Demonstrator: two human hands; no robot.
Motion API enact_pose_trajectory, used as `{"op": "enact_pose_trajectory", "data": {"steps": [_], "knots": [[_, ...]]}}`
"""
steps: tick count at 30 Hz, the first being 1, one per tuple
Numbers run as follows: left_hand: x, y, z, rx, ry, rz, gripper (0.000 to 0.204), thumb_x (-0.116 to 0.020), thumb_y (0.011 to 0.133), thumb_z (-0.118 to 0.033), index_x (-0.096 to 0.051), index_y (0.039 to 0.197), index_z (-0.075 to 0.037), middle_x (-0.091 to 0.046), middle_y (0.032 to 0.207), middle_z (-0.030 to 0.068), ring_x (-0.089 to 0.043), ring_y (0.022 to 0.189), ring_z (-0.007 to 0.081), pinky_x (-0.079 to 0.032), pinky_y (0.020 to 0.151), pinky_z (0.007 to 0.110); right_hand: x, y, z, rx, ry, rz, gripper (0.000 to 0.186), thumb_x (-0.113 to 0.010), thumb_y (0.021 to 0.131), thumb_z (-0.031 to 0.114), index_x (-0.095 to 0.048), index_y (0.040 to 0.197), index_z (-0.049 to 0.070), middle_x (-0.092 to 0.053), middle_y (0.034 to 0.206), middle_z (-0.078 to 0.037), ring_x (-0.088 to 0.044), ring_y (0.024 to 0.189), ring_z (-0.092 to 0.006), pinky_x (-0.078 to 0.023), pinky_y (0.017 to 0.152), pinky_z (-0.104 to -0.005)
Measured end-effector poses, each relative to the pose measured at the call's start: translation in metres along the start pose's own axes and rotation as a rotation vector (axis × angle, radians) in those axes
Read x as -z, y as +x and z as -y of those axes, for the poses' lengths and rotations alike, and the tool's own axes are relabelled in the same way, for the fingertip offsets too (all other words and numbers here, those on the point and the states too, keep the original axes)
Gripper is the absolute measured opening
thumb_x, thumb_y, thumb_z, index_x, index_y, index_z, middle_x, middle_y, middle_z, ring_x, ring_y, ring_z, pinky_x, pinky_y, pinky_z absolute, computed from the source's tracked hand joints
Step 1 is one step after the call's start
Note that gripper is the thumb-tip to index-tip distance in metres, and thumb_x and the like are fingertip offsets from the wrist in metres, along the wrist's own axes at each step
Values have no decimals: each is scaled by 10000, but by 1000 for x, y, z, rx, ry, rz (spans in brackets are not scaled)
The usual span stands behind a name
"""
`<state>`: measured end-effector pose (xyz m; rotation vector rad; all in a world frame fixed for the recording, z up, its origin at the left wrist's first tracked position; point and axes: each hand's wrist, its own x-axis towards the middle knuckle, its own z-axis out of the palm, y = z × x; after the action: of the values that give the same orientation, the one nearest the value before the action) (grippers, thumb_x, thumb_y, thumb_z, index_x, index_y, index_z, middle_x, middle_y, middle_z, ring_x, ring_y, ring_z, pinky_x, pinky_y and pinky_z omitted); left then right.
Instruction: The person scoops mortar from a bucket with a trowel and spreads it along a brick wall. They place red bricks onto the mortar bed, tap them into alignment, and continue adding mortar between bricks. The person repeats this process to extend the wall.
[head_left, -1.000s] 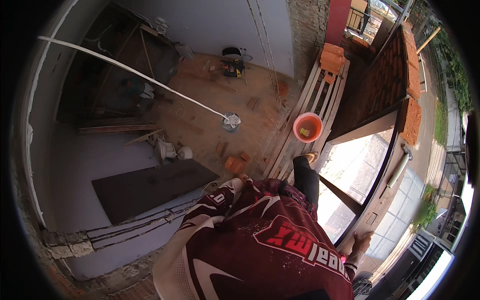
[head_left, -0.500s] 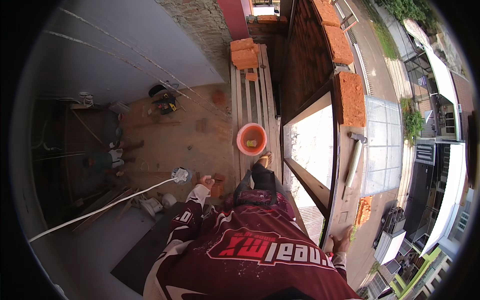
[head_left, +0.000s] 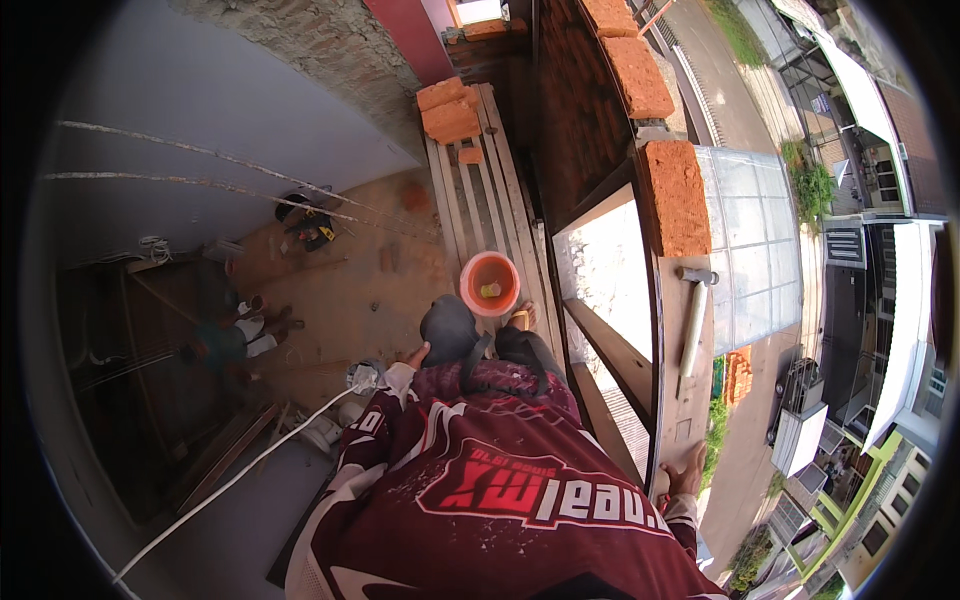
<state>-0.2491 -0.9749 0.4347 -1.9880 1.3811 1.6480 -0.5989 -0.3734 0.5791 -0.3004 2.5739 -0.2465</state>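
Observation:
My left hand (head_left: 414,358) is beside my raised left knee, fingers partly in view and stretched out, with nothing seen in them. On the right, my right hand (head_left: 686,472) lies with spread fingers on the wooden ledge (head_left: 678,405) above the window opening. Farther along that ledge rests a hammer (head_left: 692,335) with a pale handle. An orange bucket (head_left: 467,287) stands on the plank platform ahead of me, close to my sandalled foot (head_left: 522,318); a small yellowish thing sits inside it.
Orange bricks (head_left: 449,112) are stacked at the platform's far end. More bricks (head_left: 677,195) line the wall top. A white cable (head_left: 240,470) crosses the left side. Far below on the left, a person (head_left: 222,340) is on the floor. The right side drops to a street.
My left knee has come up beside the bucket, and my left hand is now next to it. My view has shifted slightly. The right hand stays on the ledge.

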Motion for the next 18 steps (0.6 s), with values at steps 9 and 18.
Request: {"op": "enact_pose_trajectory", "data": {"steps": [9, 18], "knots": [[5, 63, -69, -13, 290, 215, 971, -685, 790, -679, -503, 1379, 72, -592, 1310, 224, -629, 1119, 296, -491, 944, 407, -3, 0, -6, -18, 14, -19, 1243, -932, 561, 260, -221, 1560, 56, -293, 1572, -255, -290, 1447, -430, -324, 1166, -450], [8, 80, -198, -48, 674, 300, 831, -656, 813, -644, -595, 1303, 25, -658, 1237, 216, -617, 1179, 336, -469, 991, 405, 26, 10, 50, -417, -329, 180, 1007, -833, 759, 237, -248, 1575, 164, -292, 1590, -218, -284, 1468, -388, -312, 1137, -553]]}}
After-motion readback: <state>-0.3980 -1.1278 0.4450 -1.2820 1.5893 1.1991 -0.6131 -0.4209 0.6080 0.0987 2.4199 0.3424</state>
